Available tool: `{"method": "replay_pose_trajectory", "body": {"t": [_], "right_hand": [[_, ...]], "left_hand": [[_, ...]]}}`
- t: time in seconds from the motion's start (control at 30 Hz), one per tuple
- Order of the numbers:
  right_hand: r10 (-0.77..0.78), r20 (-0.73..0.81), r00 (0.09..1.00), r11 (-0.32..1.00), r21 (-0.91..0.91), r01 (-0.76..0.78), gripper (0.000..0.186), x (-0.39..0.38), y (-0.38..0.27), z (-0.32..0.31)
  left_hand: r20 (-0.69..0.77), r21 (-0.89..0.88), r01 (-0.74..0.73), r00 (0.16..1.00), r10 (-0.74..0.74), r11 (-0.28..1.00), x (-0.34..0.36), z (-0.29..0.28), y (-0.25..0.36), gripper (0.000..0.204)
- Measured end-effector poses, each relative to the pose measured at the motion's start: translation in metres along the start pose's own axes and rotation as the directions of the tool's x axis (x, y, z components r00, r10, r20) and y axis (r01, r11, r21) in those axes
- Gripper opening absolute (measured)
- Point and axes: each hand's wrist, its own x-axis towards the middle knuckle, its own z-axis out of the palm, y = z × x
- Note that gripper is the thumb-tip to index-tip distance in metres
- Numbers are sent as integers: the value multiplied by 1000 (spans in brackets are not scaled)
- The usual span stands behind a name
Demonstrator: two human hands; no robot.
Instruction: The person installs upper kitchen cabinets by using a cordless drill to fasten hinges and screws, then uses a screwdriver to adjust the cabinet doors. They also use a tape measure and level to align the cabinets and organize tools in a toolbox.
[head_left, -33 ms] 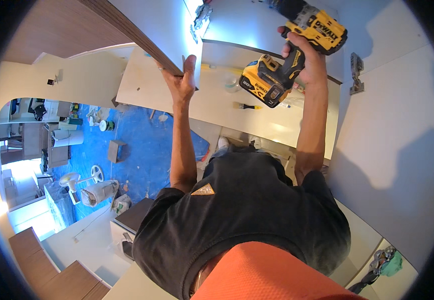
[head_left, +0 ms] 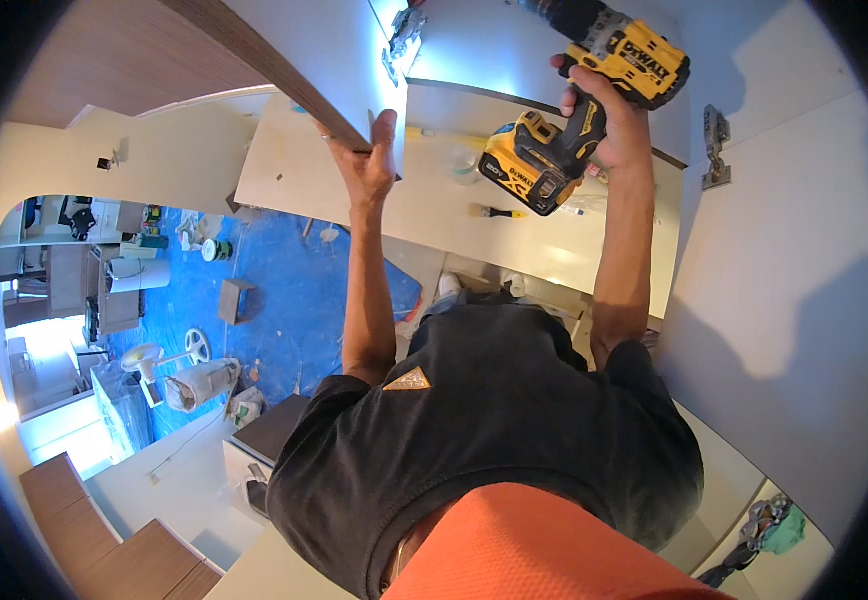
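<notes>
- The cordless drill [head_left: 585,125] is raised above the countertop [head_left: 424,205], in front of the pale cabinet; its chuck [head_left: 582,18] is directed toward the upper left.
- The drill's handle is grasped by the right hand [head_left: 616,122], fingers wrapped around it; whether the trigger is pressed cannot be told.
- The door panel [head_left: 329,65] is held at its lower corner by the left hand [head_left: 366,168]: the thumb is laid on the pale face, and the fingers are mostly hidden behind.
- The drill should be treated as rigid and fairly heavy, mass being shared between motor housing and battery pack [head_left: 529,165]. It is best gripped high on the handle, where balance is likely found; the chuck should be avoided.
- The panel is judged stiff and broad, with a smooth, possibly slippery face. Support is best given at the brown edge [head_left: 279,78], near the free corner.
- The hinge [head_left: 406,42] should not be used as a handhold; pinching is possible.
</notes>
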Motion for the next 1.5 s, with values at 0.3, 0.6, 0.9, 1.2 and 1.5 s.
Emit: {"method": "replay_pose_trajectory", "body": {"t": [0.3,0.6,0.9,1.2,1.5], "right_hand": [[-17,-203,979,982,-188,-22,34,-16,-4,13],[-248,-331,911,909,-405,100,41,-64,-33,12],[-351,-288,891,849,-500,173,43,-65,-37,35],[-411,-275,869,824,-519,225,43,-70,-34,56],[-501,-266,824,780,-552,296,40,-77,-26,73]], "left_hand": [[-94,147,-416,897,431,897,4,94,3,101],[-288,386,-430,784,549,816,17,147,-1,83],[-306,390,-362,816,490,847,26,169,-17,87],[-139,230,-531,812,567,816,35,116,-22,69],[-63,403,-521,804,591,752,83,113,-46,72]]}}
